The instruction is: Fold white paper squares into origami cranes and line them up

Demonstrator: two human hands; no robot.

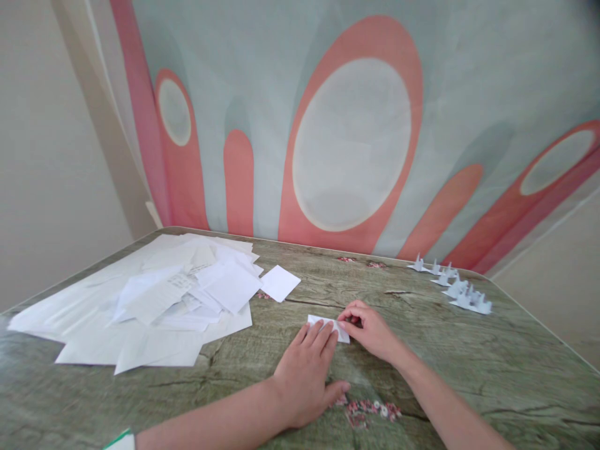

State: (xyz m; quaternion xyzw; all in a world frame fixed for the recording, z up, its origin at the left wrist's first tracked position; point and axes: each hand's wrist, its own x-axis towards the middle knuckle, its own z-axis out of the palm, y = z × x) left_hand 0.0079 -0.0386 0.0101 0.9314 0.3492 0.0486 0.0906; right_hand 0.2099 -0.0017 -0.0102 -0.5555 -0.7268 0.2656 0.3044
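Folded paper (pixel 344 335), white, flat, oblong.

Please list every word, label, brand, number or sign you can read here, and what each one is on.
No text is readable.
Paper pile: faint lines resembling writing on some sheets, too small and blurred to read.
Folded paper under the left hand: no writing can be made out.
Patterned wall: shapes only, no lettering visible.
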